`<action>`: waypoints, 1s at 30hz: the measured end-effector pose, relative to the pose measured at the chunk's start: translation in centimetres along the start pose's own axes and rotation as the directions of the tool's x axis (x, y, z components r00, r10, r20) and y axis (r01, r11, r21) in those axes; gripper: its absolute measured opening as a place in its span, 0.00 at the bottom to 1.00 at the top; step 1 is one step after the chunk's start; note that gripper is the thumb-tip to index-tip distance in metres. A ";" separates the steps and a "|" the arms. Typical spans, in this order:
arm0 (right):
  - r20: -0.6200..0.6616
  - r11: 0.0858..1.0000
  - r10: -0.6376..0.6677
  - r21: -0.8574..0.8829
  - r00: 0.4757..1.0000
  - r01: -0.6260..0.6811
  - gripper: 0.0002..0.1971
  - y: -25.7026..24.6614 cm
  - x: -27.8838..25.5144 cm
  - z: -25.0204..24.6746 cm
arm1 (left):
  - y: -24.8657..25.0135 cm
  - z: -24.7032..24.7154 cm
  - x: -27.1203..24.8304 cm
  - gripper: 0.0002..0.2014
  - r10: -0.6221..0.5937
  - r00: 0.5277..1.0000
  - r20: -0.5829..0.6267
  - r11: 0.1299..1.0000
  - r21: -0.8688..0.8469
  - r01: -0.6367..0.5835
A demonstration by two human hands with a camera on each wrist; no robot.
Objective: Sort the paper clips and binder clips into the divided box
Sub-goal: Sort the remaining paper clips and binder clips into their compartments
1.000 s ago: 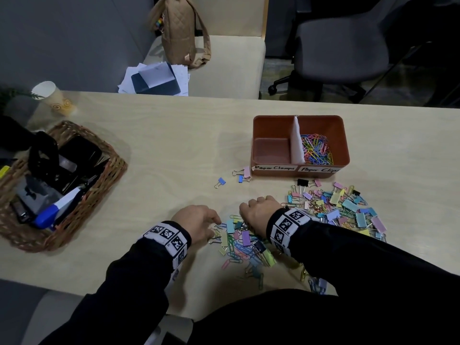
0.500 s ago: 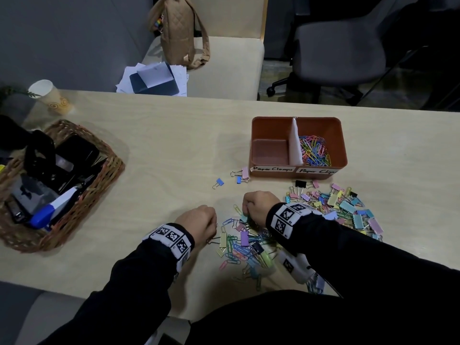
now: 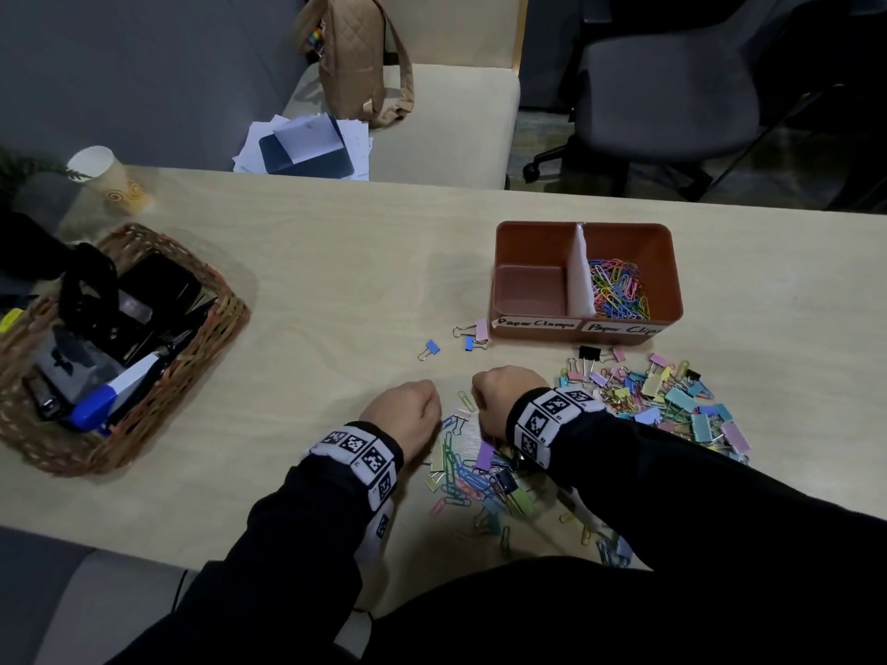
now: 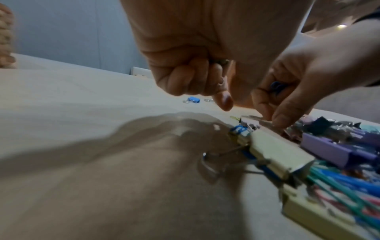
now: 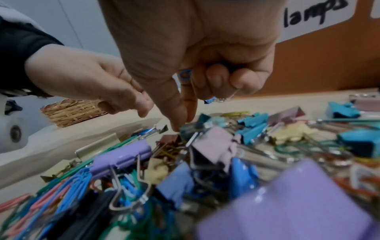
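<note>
On the pale table (image 3: pixel 307 280), mixed clips (image 3: pixel 480 472) lie near the box (image 3: pixel 667 261). The right hand (image 3: pixel 504 395) grips gathered paper clips, thumb and forefinger probing; the left hand (image 3: pixel 408 410) is clenched, contents unclear. Best pick wire clips singly, leaving binder clips

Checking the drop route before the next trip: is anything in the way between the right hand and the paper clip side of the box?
Nothing visible blocks it. Between the right hand and the divided box lies bare table; the binder clips lie flat off to the right, with a few loose ones left of the front wall. The paper clips compartment is open on top.
</note>
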State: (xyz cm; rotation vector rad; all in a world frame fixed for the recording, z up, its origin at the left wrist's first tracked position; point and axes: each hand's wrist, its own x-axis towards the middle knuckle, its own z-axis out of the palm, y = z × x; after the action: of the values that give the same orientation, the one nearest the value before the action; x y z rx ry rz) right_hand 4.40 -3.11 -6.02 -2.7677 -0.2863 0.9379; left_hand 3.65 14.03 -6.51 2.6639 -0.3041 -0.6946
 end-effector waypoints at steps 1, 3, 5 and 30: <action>0.013 1.000 0.014 0.009 1.000 -0.014 0.08 0.3 -0.1 -0.1 | 0.2 0.1 0.1 0.07 0.012 1.000 0.001 0.999 0.044 -0.012; 0.011 0.999 0.031 0.021 0.999 -0.031 0.09 0.8 -0.4 -0.2 | 0.3 0.4 0.3 0.10 0.026 0.999 0.037 0.992 0.119 -0.030; -0.031 0.999 0.036 0.038 0.999 -0.035 0.08 1.0 -0.7 -0.2 | 0.4 0.4 0.5 0.13 0.037 0.998 0.055 0.984 0.170 -0.045; -0.108 0.999 -0.043 0.020 0.993 0.045 0.10 1.9 -0.4 0.9 | -0.1 0.6 -0.5 0.05 -0.076 0.986 0.147 0.971 -0.213 0.107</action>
State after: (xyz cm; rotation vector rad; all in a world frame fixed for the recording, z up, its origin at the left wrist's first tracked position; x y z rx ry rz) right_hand 3.72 -4.92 -6.93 -2.7675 -0.3155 0.7737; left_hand 2.93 14.09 -6.88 2.4367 -0.1311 -0.8893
